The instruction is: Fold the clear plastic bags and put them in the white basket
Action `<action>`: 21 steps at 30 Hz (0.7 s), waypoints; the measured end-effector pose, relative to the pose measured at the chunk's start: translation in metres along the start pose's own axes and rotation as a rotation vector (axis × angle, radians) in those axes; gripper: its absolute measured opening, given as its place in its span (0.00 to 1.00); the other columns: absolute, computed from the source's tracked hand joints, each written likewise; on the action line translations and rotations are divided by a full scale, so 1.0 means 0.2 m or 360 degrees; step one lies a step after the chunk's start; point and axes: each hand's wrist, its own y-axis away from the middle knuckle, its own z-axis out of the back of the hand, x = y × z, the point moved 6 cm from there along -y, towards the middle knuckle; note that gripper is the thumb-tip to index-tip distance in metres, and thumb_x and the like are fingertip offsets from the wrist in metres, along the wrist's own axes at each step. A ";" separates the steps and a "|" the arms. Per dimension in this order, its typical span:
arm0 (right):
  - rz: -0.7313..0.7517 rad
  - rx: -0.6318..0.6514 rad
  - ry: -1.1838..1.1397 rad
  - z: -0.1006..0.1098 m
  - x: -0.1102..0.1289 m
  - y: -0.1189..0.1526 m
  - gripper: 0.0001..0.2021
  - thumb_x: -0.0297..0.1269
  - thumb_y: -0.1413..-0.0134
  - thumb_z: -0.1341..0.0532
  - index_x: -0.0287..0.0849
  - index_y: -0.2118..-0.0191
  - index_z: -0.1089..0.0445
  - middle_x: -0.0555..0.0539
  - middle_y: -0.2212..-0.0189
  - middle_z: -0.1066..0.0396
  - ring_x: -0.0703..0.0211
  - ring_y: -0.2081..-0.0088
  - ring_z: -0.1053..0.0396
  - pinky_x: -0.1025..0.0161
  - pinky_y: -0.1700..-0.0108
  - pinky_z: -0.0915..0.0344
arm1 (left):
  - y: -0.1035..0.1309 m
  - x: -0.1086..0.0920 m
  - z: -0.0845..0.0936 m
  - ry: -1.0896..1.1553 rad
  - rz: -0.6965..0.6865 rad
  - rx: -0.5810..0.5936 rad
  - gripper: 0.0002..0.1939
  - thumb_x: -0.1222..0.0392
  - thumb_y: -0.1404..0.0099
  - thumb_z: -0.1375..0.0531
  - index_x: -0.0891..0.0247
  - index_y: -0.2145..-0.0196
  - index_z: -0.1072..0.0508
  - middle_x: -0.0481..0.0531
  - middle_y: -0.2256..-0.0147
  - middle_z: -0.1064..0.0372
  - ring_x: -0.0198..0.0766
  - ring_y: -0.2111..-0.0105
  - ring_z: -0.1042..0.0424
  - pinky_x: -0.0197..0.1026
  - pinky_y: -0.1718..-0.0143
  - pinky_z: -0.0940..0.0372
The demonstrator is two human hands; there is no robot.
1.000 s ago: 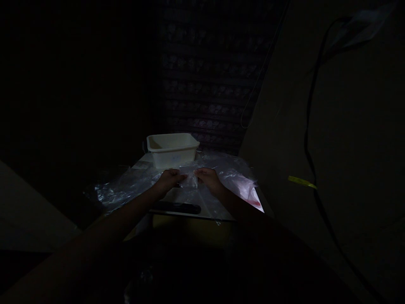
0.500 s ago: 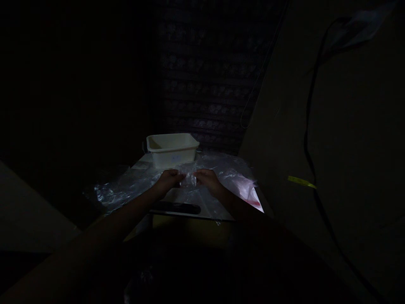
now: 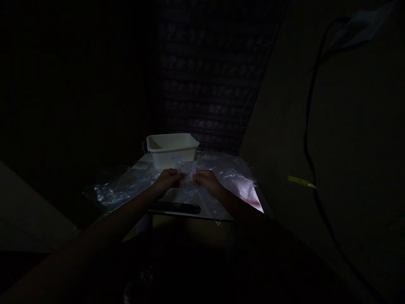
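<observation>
One clear plastic piece [image 3: 189,169], slightly higher | left hand [image 3: 168,180]: pinching it | right hand [image 3: 208,181]: pinching it, shifted inward

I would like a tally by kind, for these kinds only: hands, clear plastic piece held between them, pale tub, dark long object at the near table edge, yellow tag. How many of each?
Hands: 2 (left hand, right hand)
Clear plastic piece: 1
Pale tub: 1
Dark long object: 1
Yellow tag: 1
Total: 6

Left hand [image 3: 167,180], right hand [image 3: 207,180] bare; forearms [image 3: 126,215] bare, tapering toward wrists [image 3: 154,193]; rest too dark to tell.
</observation>
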 end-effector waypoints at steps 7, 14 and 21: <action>-0.0125 0.0102 -0.0014 -0.02 -0.03 0.00 0.10 0.39 0.67 0.43 0.37 0.84 0.39 0.54 0.89 0.40 0.71 0.85 0.43 0.71 0.81 0.49 | 0.00 0.00 0.00 -0.0006 -0.0024 -0.0025 0.12 0.58 0.60 0.40 0.70 0.78 0.34 0.47 0.84 0.37 0.28 0.83 0.37 0.34 0.79 0.39; -0.0161 0.0124 -0.0026 -0.03 -0.03 0.01 0.08 0.37 0.68 0.43 0.37 0.84 0.39 0.53 0.87 0.38 0.72 0.85 0.43 0.70 0.80 0.48 | 0.01 -0.01 0.01 -0.0005 -0.0042 -0.0061 0.12 0.58 0.60 0.40 0.70 0.80 0.35 0.46 0.85 0.38 0.30 0.82 0.36 0.35 0.77 0.39; -0.0124 0.0034 0.0018 -0.01 -0.01 0.00 0.10 0.39 0.69 0.42 0.37 0.84 0.40 0.54 0.87 0.41 0.71 0.84 0.44 0.70 0.80 0.49 | 0.01 -0.02 -0.02 -0.0098 -0.0038 -0.0015 0.13 0.57 0.62 0.40 0.69 0.81 0.36 0.45 0.85 0.38 0.30 0.83 0.36 0.35 0.78 0.39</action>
